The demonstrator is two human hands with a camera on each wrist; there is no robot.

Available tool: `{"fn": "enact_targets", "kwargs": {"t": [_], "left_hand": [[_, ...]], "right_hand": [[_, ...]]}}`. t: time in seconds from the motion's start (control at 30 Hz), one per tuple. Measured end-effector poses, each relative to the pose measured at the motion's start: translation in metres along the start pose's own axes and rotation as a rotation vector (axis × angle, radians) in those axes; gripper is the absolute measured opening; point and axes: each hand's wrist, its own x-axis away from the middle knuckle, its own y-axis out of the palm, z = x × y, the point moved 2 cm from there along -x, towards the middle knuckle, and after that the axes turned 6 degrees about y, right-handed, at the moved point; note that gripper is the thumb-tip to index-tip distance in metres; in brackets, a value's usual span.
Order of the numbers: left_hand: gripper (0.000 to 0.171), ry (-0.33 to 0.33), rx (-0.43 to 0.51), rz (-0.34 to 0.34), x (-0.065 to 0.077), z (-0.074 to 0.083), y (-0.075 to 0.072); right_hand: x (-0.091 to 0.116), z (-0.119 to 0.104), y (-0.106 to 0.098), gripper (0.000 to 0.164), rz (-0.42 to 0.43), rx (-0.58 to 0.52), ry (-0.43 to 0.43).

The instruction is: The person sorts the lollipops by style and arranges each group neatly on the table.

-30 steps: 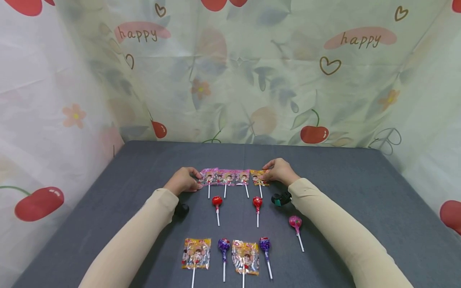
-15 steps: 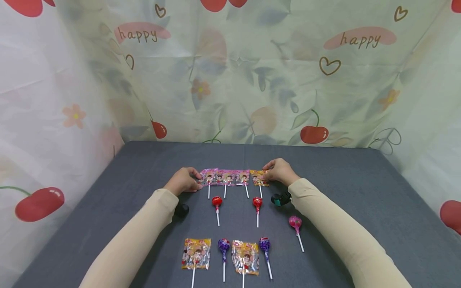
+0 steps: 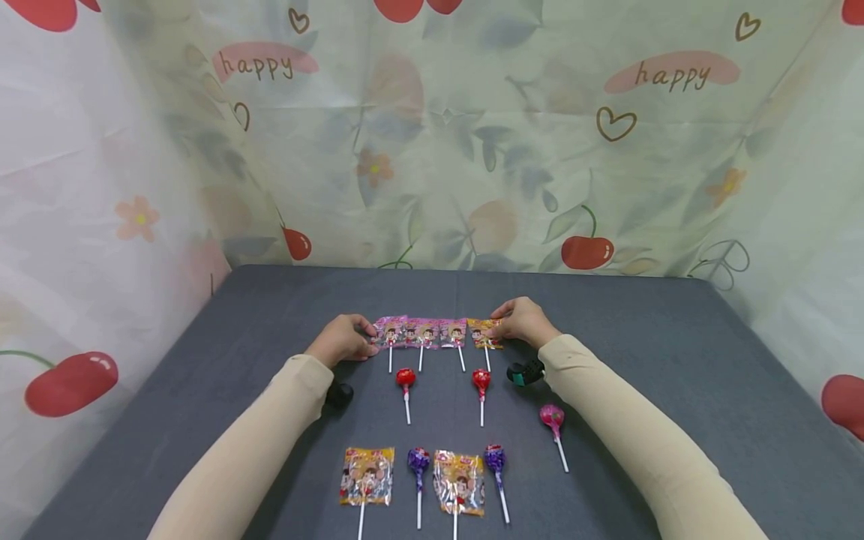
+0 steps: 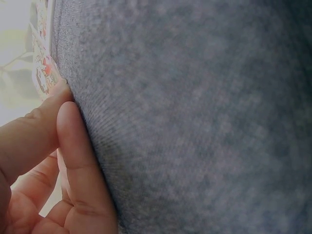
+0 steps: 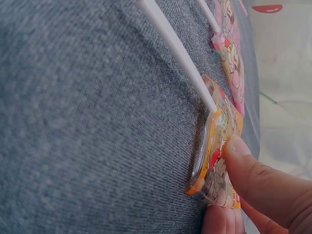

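A row of flat-wrapped lollipops runs across the far part of the table: three in pink wrappers and one in an orange wrapper at the right end. My left hand (image 3: pixel 340 340) pinches the outer edge of the leftmost pink lollipop (image 3: pixel 390 331); in the left wrist view its wrapper (image 4: pixel 46 73) meets my fingertips. At the other end my right hand (image 3: pixel 526 322) holds the orange lollipop (image 3: pixel 481 330), thumb on the wrapper (image 5: pixel 222 161) and other fingers at its lower edge. The white sticks point toward me.
Two red lollipops (image 3: pixel 406 379) lie just in front of the row. Closer to me are two purple lollipops (image 3: pixel 418 459) and two larger orange-wrapped ones (image 3: pixel 367 477). A pink round lollipop (image 3: pixel 552 417) lies by my right forearm. A printed curtain (image 3: pixel 445 150) rises behind the grey table (image 3: pixel 607 315).
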Motion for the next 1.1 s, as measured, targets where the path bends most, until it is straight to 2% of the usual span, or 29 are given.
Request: {"fn": "enact_targets", "kwargs": {"t": [0.67, 1.1], "left_hand": [[0.031, -0.004, -0.003, -0.001, -0.0013, 0.0007, 0.0004], [0.031, 0.004, -0.011, -0.012, -0.0011, 0.0003, -0.0003]], "right_hand": [[0.0043, -0.002, 0.0, 0.036, -0.006, -0.018, -0.01], [-0.0002, 0.001, 0.0004, 0.036, -0.004, -0.028, 0.005]]}}
